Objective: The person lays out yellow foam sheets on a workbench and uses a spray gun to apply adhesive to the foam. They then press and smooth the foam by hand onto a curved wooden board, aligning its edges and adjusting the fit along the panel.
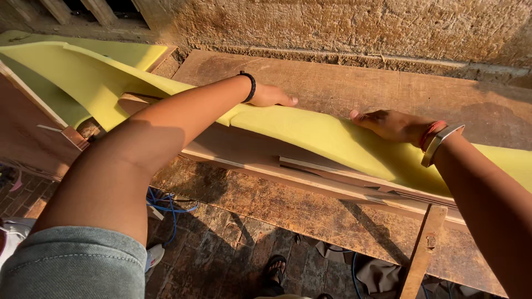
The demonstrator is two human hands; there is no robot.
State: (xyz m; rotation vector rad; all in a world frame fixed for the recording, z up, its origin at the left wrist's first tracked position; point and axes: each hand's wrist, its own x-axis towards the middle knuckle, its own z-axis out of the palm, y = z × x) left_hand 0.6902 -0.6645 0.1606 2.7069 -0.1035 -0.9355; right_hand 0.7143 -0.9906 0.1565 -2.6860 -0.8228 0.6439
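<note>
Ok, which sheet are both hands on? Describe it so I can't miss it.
Find the long wooden workbench by the rough wall. A yellow foam sheet lies along it, pressed by the left hand and right hand; it's the only soft, bright piece among brown boards.

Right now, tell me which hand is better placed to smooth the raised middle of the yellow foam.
Probably the right hand: it lies flat on top of the yellow foam, beside the raised middle. The left hand reaches over the foam's far edge, mostly behind it.

We stretch both arms forward; our left hand [270,96] lies flat with fingers together, our right hand [389,124] presses palm down.
</note>
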